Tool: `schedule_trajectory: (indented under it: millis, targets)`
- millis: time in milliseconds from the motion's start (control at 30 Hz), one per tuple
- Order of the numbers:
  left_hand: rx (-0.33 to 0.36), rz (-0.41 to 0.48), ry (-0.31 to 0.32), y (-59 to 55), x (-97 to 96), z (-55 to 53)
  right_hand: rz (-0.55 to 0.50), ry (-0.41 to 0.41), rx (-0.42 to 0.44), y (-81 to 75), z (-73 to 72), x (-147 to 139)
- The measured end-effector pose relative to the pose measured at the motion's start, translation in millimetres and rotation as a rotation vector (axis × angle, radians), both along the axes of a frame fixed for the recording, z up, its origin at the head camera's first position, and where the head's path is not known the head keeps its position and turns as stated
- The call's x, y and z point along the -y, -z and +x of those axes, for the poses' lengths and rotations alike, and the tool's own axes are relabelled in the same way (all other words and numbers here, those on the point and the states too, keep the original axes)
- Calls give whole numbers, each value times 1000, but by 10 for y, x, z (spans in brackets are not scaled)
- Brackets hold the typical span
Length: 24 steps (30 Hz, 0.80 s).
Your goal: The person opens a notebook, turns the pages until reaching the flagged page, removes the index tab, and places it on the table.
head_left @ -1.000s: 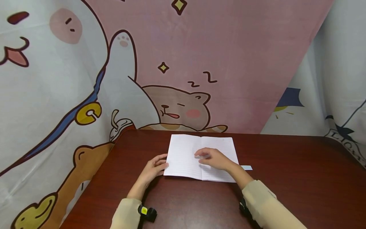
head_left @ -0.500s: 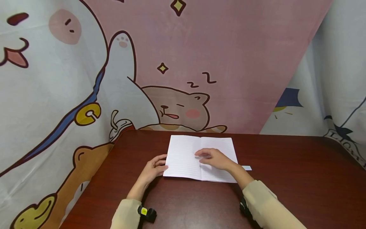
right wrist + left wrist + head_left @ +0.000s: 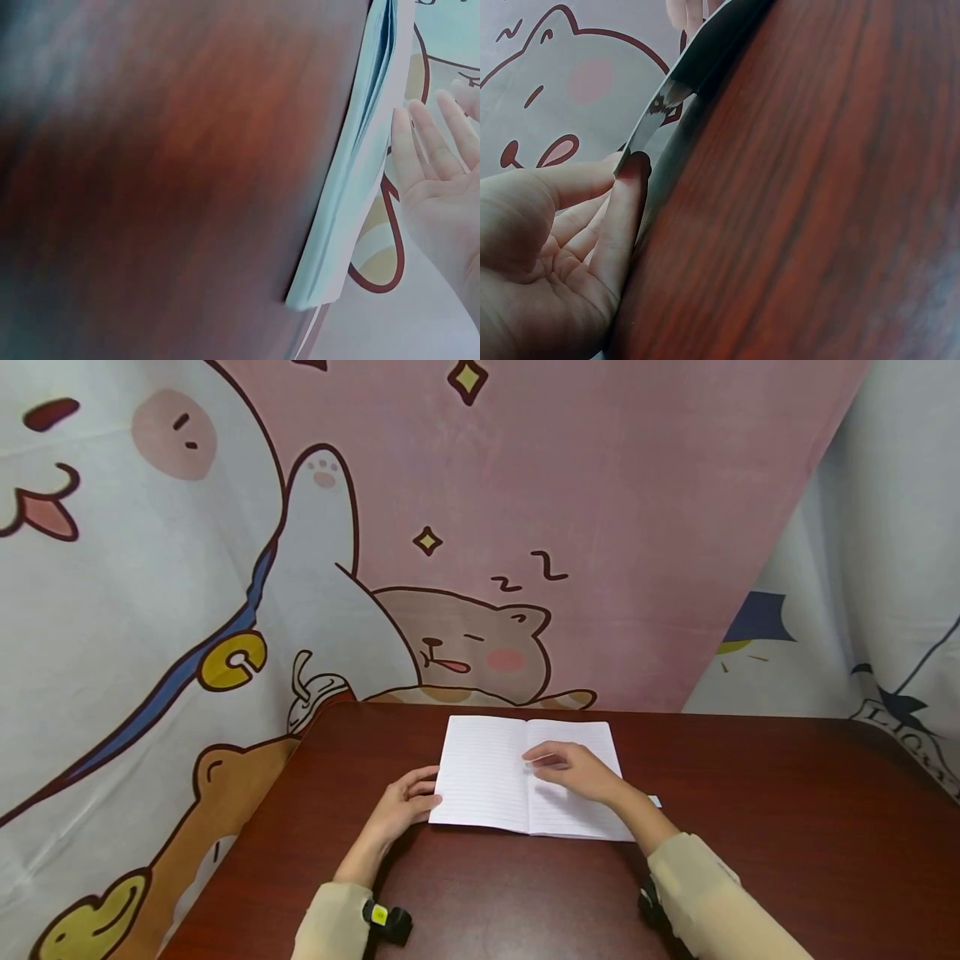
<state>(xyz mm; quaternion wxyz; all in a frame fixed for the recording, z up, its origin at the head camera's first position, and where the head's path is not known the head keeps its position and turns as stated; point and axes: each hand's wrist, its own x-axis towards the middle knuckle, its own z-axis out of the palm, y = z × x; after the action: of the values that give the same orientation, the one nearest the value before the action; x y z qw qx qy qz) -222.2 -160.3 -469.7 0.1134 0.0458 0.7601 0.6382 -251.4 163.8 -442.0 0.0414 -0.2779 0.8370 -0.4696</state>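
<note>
A notebook (image 3: 483, 777) with lined white pages lies open on the table, its fold near the middle. My left hand (image 3: 405, 803) pinches the left edge. In the left wrist view, the thumb and fingers of the left hand (image 3: 562, 232) lie on opposite sides of the notebook's edge (image 3: 649, 127). Over the right page, close to the fold, hovers my right hand (image 3: 577, 772), fingers slightly bent. The right wrist view shows this right hand (image 3: 442, 172) with extended fingers above the stacked pages (image 3: 345, 202); nothing is plainly held.
A small pale slip (image 3: 656, 801) sticks out beyond the notebook's right edge. The dark reddish-brown table (image 3: 787, 827) extends to both sides. Behind it hangs a cartoon-printed cloth (image 3: 637, 568), and a black wrist camera (image 3: 390, 922) sits at the left sleeve.
My right hand has shifted slightly right and up over the right page. It now covers more of the pale slip. The left hand stays at the notebook's left edge.
</note>
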Motion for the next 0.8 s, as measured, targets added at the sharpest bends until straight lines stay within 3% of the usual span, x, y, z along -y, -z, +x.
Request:
schedule_trajectory:
  millis: [500,800]
  targets:
    - [-14,3,7,-9,7,12,-10,73,11,-67,16,-259]
    - [-44,20,46,-7,30,15,18,120,-5,-74,13,-402]
